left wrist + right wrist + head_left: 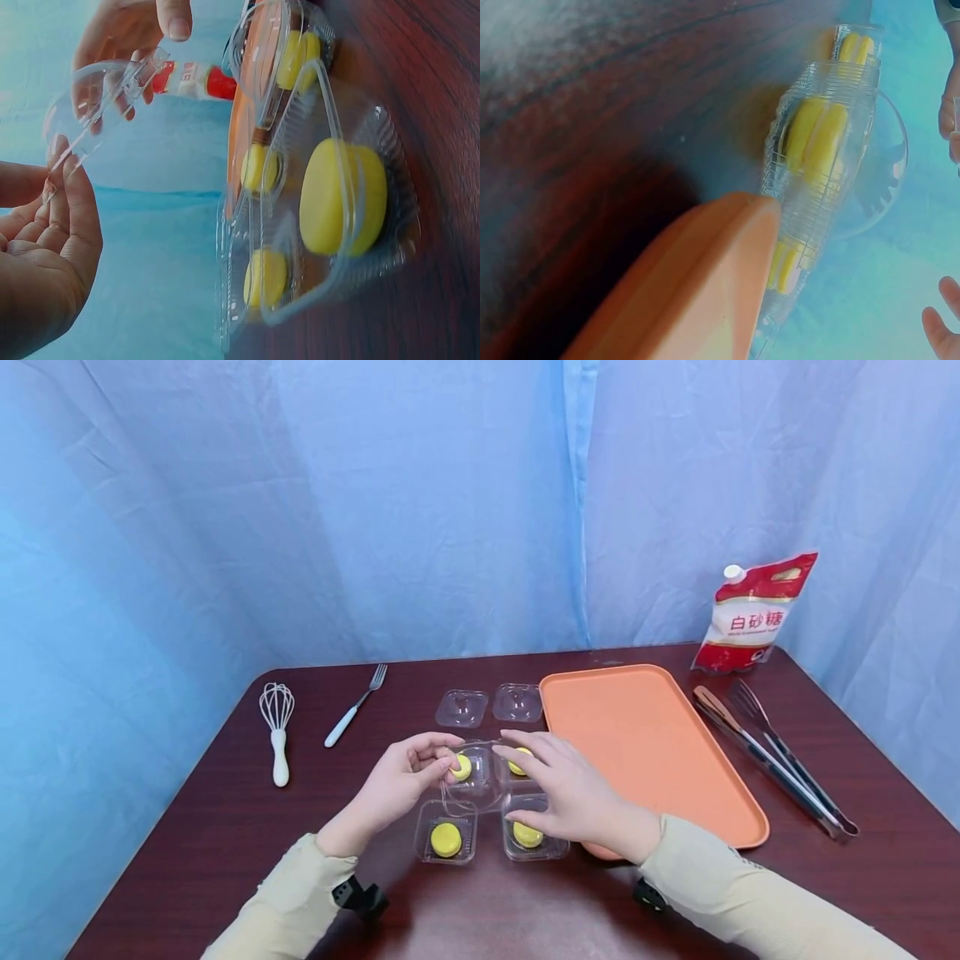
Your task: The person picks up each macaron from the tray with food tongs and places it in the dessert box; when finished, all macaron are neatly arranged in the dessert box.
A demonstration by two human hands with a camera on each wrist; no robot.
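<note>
My left hand [396, 787] pinches the edge of a clear plastic lid [84, 101] between thumb and fingers, holding it raised and tilted above the boxes. My right hand [573, 789] is at the lid's right side, its fingers spread and thumb apart. Below stand several clear plastic boxes, each with a yellow macaron inside. The front left macaron [446, 840] shows fully, while the front right macaron [528, 835] is partly covered by my right hand. Behind the lid and my fingers, the two back macarons are partly hidden; the back right one [520, 762] shows between fingers.
Two clear lids [462, 708] [517, 702] lie behind the boxes. An orange tray [637, 735] lies to the right, close to the boxes. Beyond it are tongs [787, 768] and a red-and-white sugar pouch [753, 618]. On the left lie a whisk [279, 735] and a fork [352, 714].
</note>
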